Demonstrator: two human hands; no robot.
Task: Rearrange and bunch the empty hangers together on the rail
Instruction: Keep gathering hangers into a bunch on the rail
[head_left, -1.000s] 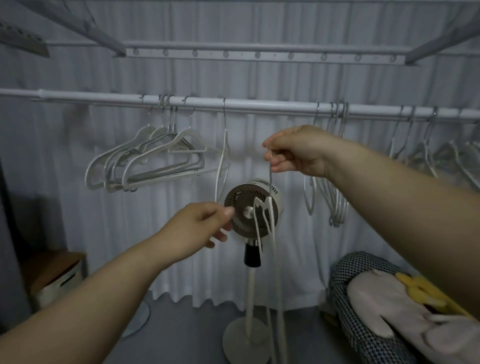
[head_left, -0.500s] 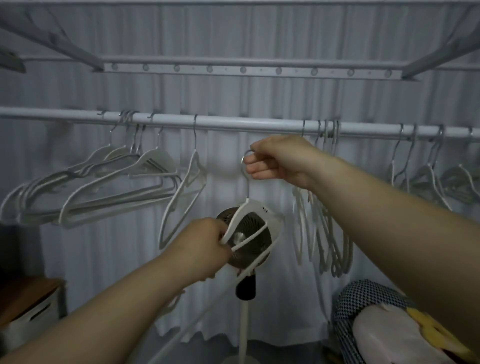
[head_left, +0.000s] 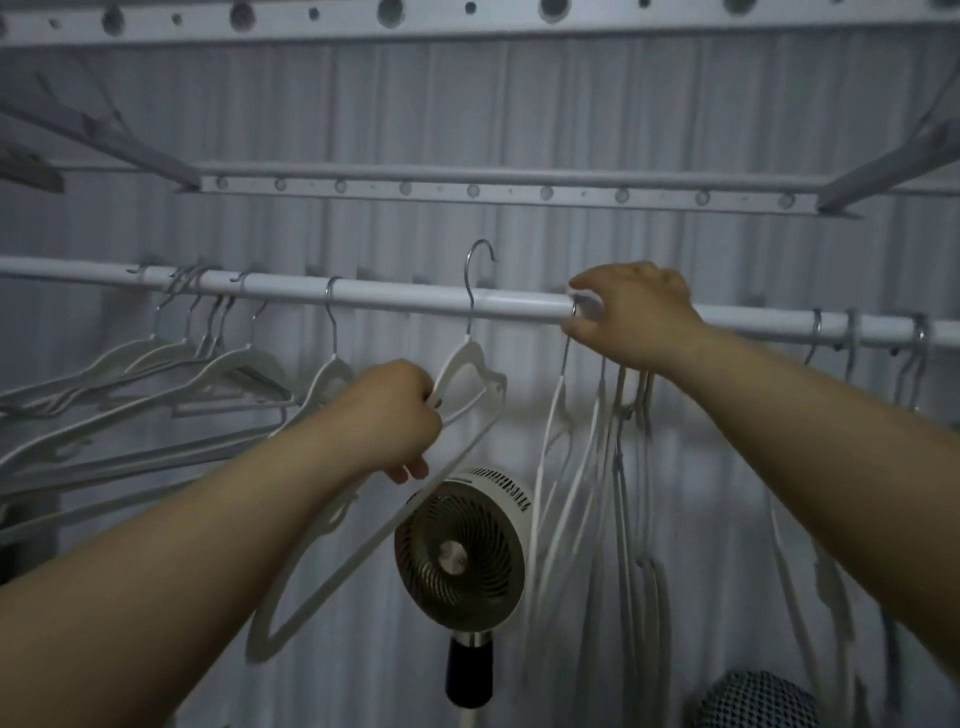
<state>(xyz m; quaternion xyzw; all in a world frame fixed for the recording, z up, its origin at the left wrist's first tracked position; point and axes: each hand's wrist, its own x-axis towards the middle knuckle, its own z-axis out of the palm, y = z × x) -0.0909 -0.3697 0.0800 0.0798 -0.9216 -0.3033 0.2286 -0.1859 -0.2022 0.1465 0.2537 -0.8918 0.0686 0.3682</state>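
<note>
Newcomer: From the head view, where is the hanger that matters?

Watcher: The left hand (head_left: 387, 415) has its fingers wrapped round the shoulder of a white hanger (head_left: 467, 353), just under the neck. It is off the rail (head_left: 405, 300). Its metal hook (head_left: 480, 253) pokes up above the bar, in the gap between a lone hanger (head_left: 335, 366) on the left and the bunch (head_left: 621, 410) on the right.

Newcomer: And the other hand?

Watcher: The right hand (head_left: 631, 317) is up on the rail, fingers curled over the top and thumb beneath. It is closed round the bar where the bunch hooks on. The bodies of the bunch hang straight down below the wrist, edge-on to us.

Newcomer: So what does the next move turn on?

Watcher: The hook's mouth opens to the right, towards the right hand, and the rail lies just below it. The held hanger's long line slants down to the left, across the forearm, with the fan (head_left: 460, 558) behind it. I'd judge it has to drop onto the bar, then slide right. The right hand is nearer the landing spot; the left only steers.

Newcomer: Anything else on the bar?

Watcher: A fanned-out group (head_left: 244, 364) far left and some stray hooks (head_left: 852, 332) far right, both well apart from the bunch. They would need gathering too, I think
</note>
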